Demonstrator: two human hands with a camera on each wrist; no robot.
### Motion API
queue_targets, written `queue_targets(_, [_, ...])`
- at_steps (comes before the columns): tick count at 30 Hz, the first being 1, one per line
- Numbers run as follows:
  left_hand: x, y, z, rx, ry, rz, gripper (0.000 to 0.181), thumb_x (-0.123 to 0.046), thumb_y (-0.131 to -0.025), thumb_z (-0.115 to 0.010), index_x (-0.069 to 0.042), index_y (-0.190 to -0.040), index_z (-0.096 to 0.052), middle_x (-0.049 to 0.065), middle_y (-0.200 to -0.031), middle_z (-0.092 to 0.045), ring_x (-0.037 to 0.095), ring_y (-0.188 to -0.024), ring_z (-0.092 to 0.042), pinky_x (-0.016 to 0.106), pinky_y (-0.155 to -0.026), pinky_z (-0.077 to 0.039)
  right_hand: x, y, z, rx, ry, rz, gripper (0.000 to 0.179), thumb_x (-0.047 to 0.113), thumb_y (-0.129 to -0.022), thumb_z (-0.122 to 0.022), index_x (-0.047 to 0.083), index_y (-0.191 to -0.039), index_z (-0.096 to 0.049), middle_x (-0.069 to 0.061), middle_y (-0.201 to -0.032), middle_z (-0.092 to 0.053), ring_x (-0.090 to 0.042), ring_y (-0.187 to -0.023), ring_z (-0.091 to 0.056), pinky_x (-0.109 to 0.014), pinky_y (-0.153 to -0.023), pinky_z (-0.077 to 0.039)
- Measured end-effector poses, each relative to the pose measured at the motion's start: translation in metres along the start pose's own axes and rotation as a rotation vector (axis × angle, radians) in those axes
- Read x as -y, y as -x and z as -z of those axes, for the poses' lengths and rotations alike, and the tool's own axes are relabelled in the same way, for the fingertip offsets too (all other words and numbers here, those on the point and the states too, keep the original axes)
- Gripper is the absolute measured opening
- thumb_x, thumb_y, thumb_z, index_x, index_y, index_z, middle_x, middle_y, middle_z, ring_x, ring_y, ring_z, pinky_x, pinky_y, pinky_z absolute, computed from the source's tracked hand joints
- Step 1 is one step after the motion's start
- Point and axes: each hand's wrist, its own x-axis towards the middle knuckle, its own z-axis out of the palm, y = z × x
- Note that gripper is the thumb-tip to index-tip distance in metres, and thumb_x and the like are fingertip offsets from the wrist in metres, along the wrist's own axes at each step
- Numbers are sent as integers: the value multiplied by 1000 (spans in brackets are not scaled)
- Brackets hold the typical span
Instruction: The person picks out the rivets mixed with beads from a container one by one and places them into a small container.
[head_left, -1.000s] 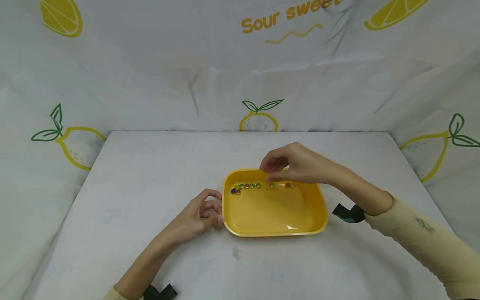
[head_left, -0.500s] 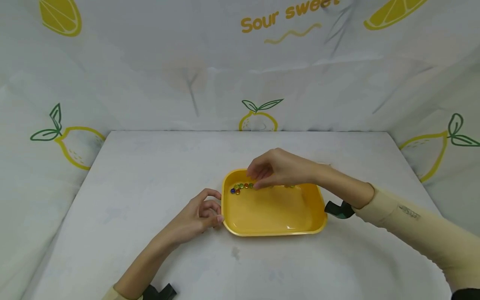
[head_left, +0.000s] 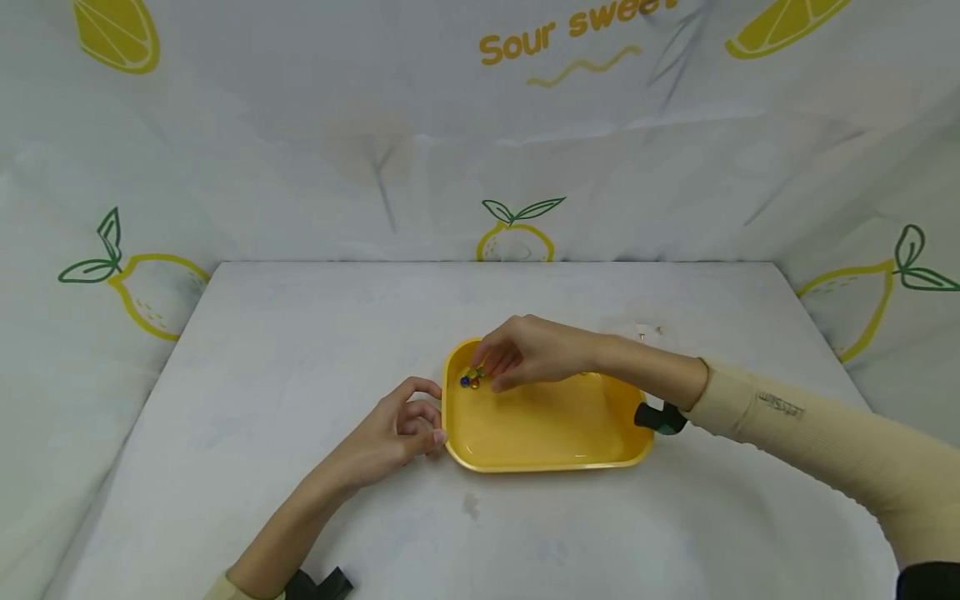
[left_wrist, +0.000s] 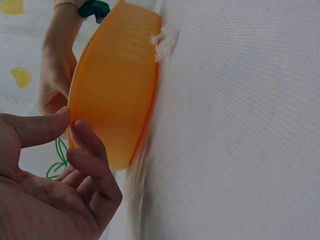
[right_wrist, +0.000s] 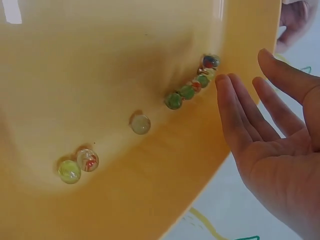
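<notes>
A shallow yellow plastic tray (head_left: 547,462) rests on the white table. Several glass marbles (head_left: 470,379) lie inside it near the far wall, bunched toward the far left corner; a blue one shows there. In the right wrist view, a single clear marble (right_wrist: 140,123) and a pair, one yellow-green marble (right_wrist: 69,171) among them, lie apart from the row. My left hand (head_left: 397,433) holds the tray's left rim, thumb at the edge and fingers against the outer wall. My right hand (head_left: 540,350) hovers over the marbles, fingers loosely extended, nothing visible between them.
Behind the tray's right side, a small transparent item (head_left: 642,333) lies on the table. A tuft of white threads (left_wrist: 165,42) sits beside the tray's base. A lemon-print cloth (head_left: 300,150) surrounds the table at the back and sides.
My right hand has moved left along the tray's far side, toward the far left corner. The left hand stays at the rim. The small transparent item behind the tray has come into view.
</notes>
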Motion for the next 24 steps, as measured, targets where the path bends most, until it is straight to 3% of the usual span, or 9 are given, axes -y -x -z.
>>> queue_targets(12, [1,1,0,5,3,-1,54,-8,-99,-72,-3,-143,-41,9,-102,-66,15,-81,-62,23,-64,-44,-1,-7,-9,34,-20,-33,36,4,-96,-80,-5,-130,-72,-17,-120,-81,-18,-107,-79,-27,-94,-64])
queue_targets(24, [0,0,-1,6,3,7,56,-9,-98,-74,-2,-143,-41,8,-102,-66,16,-81,-61,23,-64,-43,-11,-8,-17,-10,-64,-94,36,4,-97,-79,-6,-131,-72,-19,-118,-81,-21,-106,-81,-29,-93,-64])
